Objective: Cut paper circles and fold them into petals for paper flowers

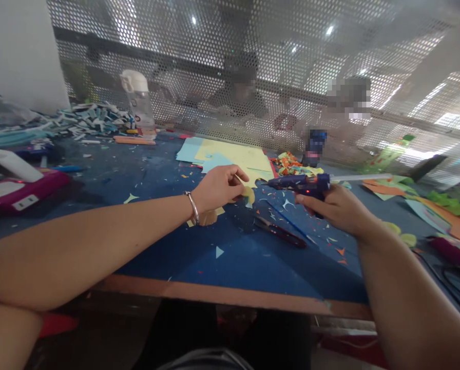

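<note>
My left hand [220,186], with a silver bracelet at the wrist, pinches a small yellow paper piece [248,195] just above the blue table top [237,257]. My right hand [338,208] is wrapped round the handle of a dark blue glue gun [301,183]. The gun's nozzle points left, close to the yellow piece, and a white glue stick [359,177] sticks out of its back. Another pale yellow piece [208,217] lies under my left wrist.
Dark scissors [280,232] lie between my hands. Yellow and light blue paper sheets [230,154] lie behind. Paper scraps litter the table, a clear bottle [139,103] stands at the back left, a pink case [20,190] lies left. People sit behind a perforated screen [253,67].
</note>
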`<state>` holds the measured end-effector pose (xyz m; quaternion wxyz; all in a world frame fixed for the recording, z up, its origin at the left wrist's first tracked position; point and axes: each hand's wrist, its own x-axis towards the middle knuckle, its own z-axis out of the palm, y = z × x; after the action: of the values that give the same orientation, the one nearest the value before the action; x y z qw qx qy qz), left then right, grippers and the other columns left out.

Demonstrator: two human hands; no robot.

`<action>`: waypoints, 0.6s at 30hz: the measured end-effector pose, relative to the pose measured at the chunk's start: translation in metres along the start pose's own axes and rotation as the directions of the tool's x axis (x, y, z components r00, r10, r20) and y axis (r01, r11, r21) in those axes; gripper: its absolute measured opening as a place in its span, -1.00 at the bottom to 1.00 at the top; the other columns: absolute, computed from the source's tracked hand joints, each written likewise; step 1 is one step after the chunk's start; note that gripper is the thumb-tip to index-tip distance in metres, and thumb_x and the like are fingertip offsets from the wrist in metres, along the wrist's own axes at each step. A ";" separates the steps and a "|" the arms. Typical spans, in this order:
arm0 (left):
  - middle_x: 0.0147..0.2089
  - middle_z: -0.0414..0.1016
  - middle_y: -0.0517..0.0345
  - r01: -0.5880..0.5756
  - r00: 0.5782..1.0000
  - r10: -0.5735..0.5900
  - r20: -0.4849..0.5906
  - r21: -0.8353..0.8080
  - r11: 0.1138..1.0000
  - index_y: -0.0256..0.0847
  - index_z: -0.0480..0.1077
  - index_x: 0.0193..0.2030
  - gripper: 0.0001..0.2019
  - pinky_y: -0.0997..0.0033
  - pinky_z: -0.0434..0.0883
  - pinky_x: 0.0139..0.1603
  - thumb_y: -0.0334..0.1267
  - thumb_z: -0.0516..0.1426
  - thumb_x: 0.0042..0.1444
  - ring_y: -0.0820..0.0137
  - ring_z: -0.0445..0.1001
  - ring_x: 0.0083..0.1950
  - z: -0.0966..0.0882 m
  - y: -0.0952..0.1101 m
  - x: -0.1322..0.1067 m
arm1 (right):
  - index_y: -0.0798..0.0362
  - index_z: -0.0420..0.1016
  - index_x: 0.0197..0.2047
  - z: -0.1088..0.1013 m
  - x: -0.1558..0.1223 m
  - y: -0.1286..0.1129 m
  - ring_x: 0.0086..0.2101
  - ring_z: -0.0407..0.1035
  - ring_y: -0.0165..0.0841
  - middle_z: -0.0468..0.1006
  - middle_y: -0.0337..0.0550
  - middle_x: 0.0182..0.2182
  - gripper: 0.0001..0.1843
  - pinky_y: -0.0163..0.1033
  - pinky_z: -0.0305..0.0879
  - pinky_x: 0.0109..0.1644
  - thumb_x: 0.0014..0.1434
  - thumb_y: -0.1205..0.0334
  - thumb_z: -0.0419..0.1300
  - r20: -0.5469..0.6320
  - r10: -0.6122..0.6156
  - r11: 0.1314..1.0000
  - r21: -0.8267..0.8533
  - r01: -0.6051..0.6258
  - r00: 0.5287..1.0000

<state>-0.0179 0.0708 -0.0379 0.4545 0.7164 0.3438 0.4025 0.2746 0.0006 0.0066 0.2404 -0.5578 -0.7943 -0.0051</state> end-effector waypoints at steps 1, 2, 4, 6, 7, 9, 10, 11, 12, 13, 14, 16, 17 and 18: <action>-0.40 0.55 0.11 -0.008 1.000 0.008 0.001 0.010 1.000 -0.18 0.44 -0.22 -0.78 0.38 0.45 -0.42 -0.28 0.26 -0.05 0.43 0.50 -0.47 0.000 -0.001 0.001 | 0.00 0.37 -0.71 0.000 -0.001 -0.004 -0.65 0.30 -0.36 0.38 -0.20 -0.72 -0.33 -0.20 0.18 -0.56 0.25 -0.28 0.14 0.020 -0.004 1.000 0.007 0.004 1.000; -0.40 0.55 0.12 -0.017 1.000 0.017 0.002 0.021 1.000 -0.18 0.44 -0.21 -0.78 0.39 0.44 -0.42 -0.28 0.26 -0.05 0.43 0.50 -0.47 0.000 -0.002 0.001 | 0.00 0.38 -0.70 0.000 -0.001 -0.008 -0.63 0.31 -0.36 0.39 -0.20 -0.71 -0.35 -0.20 0.20 -0.54 0.26 -0.26 0.13 0.042 -0.007 1.000 0.008 0.006 0.999; -0.40 0.56 0.13 -0.034 0.999 0.034 0.005 0.040 0.999 -0.17 0.44 -0.19 -0.77 0.40 0.41 -0.41 -0.29 0.25 -0.05 0.44 0.50 -0.47 0.000 -0.002 0.001 | -0.01 0.36 -0.71 -0.001 -0.002 -0.015 -0.65 0.27 -0.37 0.34 -0.22 -0.73 -0.36 -0.20 0.18 -0.54 0.26 -0.22 0.14 0.075 -0.012 1.000 0.002 0.012 0.997; -0.41 0.56 0.15 -0.048 0.999 0.048 0.008 0.057 0.997 -0.18 0.44 -0.19 -0.77 0.40 0.39 -0.40 -0.30 0.24 -0.05 0.45 0.49 -0.47 0.000 -0.001 0.001 | -0.03 0.32 -0.73 -0.002 -0.002 -0.019 -0.67 0.21 -0.39 0.29 -0.24 -0.75 -0.36 -0.19 0.13 -0.55 0.27 -0.20 0.13 0.084 -0.029 1.000 -0.002 0.029 0.996; -0.42 0.56 0.15 -0.052 0.999 0.052 0.009 0.064 0.997 -0.18 0.44 -0.19 -0.77 0.40 0.38 -0.40 -0.31 0.24 -0.05 0.45 0.49 -0.47 0.000 -0.001 0.000 | -0.04 0.31 -0.74 -0.002 -0.002 -0.021 -0.67 0.21 -0.38 0.28 -0.23 -0.75 -0.35 -0.19 0.12 -0.56 0.27 -0.20 0.13 0.078 -0.039 0.999 -0.003 0.040 0.996; -0.43 0.56 0.15 -0.058 0.998 0.058 0.011 0.076 0.995 -0.19 0.44 -0.19 -0.77 0.39 0.37 -0.40 -0.31 0.23 -0.05 0.44 0.49 -0.48 0.001 0.000 0.000 | -0.05 0.30 -0.74 -0.001 -0.002 -0.024 -0.66 0.23 -0.37 0.31 -0.21 -0.74 -0.34 -0.18 0.12 -0.55 0.28 -0.22 0.12 0.061 -0.062 0.998 0.002 0.062 0.996; -0.43 0.56 0.14 -0.061 0.998 0.060 0.011 0.081 0.995 -0.19 0.44 -0.19 -0.77 0.39 0.37 -0.40 -0.30 0.23 -0.05 0.44 0.49 -0.47 0.001 0.001 0.000 | -0.05 0.30 -0.74 0.000 -0.002 -0.025 -0.65 0.24 -0.36 0.32 -0.20 -0.73 -0.34 -0.17 0.13 -0.55 0.27 -0.24 0.12 0.057 -0.072 0.997 0.006 0.072 0.996; -0.42 0.56 0.13 -0.063 0.998 0.062 0.011 0.085 0.994 -0.19 0.44 -0.19 -0.77 0.39 0.37 -0.39 -0.30 0.22 -0.05 0.43 0.50 -0.46 0.001 0.001 0.000 | -0.05 0.29 -0.74 0.000 -0.002 -0.026 -0.65 0.24 -0.35 0.32 -0.20 -0.73 -0.33 -0.17 0.14 -0.54 0.27 -0.25 0.12 0.059 -0.081 0.997 0.012 0.081 0.995; -0.42 0.57 0.13 -0.066 0.998 0.065 0.010 0.088 0.994 -0.19 0.44 -0.19 -0.77 0.39 0.37 -0.39 -0.29 0.22 -0.05 0.43 0.51 -0.45 0.002 0.001 0.000 | -0.06 0.27 -0.74 0.000 -0.002 -0.028 -0.65 0.25 -0.35 0.31 -0.20 -0.73 -0.33 -0.17 0.16 -0.53 0.27 -0.26 0.12 0.065 -0.088 0.996 0.019 0.087 0.994; -0.42 0.57 0.13 -0.068 0.998 0.067 0.010 0.092 0.993 -0.19 0.44 -0.19 -0.78 0.39 0.38 -0.38 -0.29 0.21 -0.04 0.43 0.52 -0.45 0.002 0.001 0.000 | -0.06 0.25 -0.73 0.000 -0.001 -0.030 -0.65 0.25 -0.35 0.31 -0.20 -0.72 -0.34 -0.17 0.17 -0.53 0.26 -0.25 0.12 0.075 -0.091 0.996 0.025 0.089 0.993; -0.42 0.56 0.14 -0.070 0.998 0.070 0.011 0.095 0.993 -0.20 0.44 -0.19 -0.78 0.40 0.38 -0.37 -0.29 0.21 -0.04 0.43 0.52 -0.44 0.002 0.000 0.000 | -0.06 0.25 -0.72 0.000 -0.001 -0.032 -0.63 0.27 -0.34 0.33 -0.20 -0.71 -0.37 -0.18 0.20 -0.51 0.26 -0.23 0.12 0.084 -0.086 0.996 0.025 0.084 0.993; -0.42 0.57 0.15 -0.075 0.997 0.074 0.015 0.105 0.992 -0.20 0.44 -0.19 -0.78 0.39 0.40 -0.34 -0.30 0.20 -0.04 0.42 0.54 -0.42 0.002 0.000 0.000 | -0.05 0.31 -0.66 -0.002 -0.002 -0.037 -0.58 0.33 -0.31 0.40 -0.19 -0.65 -0.45 -0.18 0.25 -0.46 0.26 -0.16 0.12 0.115 -0.060 0.998 0.003 0.060 0.992; -0.42 0.57 0.15 -0.077 0.997 0.076 0.018 0.109 0.991 -0.20 0.44 -0.19 -0.77 0.39 0.40 -0.33 -0.30 0.20 -0.04 0.41 0.55 -0.41 0.002 0.000 0.000 | -0.05 0.35 -0.62 -0.003 -0.002 -0.039 -0.55 0.37 -0.29 0.45 -0.18 -0.61 -0.50 -0.19 0.27 -0.44 0.26 -0.12 0.11 0.133 -0.045 0.999 -0.015 0.047 0.990; -0.41 0.57 0.15 -0.079 0.997 0.077 0.020 0.113 0.990 -0.21 0.44 -0.19 -0.77 0.39 0.41 -0.32 -0.31 0.20 -0.04 0.41 0.55 -0.40 0.003 0.000 0.000 | -0.04 0.39 -0.59 -0.004 -0.002 -0.041 -0.52 0.40 -0.27 0.49 -0.16 -0.58 -0.54 -0.18 0.29 -0.41 0.26 -0.09 0.10 0.150 -0.033 0.999 -0.032 0.038 0.988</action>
<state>-0.0155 0.0704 -0.0389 0.3994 0.7573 0.3341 0.3940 0.2402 -0.0175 0.0203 0.1705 -0.5465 -0.8197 0.0189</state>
